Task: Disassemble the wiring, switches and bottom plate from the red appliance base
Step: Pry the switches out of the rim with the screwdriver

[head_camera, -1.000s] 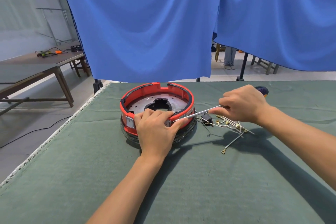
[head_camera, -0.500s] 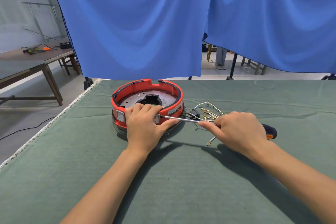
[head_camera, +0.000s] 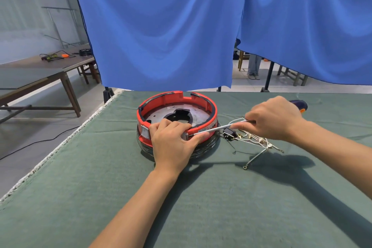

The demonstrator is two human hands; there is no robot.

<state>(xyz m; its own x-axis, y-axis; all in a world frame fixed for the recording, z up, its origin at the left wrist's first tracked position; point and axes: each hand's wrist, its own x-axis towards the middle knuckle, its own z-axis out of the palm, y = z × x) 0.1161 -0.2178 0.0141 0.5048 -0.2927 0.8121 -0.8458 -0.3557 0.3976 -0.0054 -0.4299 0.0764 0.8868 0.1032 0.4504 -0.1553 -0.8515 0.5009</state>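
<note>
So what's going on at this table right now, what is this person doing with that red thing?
A person is taking apart a red appliance base on a green cloth-covered table. The left hand grips its near rim to steady it, while the right hand holds a screwdriver whose tip meets the rim by a small metal fitting. A bundle of removed wiring with a black switch lies on the cloth just right of the base. The metal plate sits inside the ring.

My left hand hides the red base's near rim at six o'clock; my right hand covers most of the screwdriver handle.
</note>
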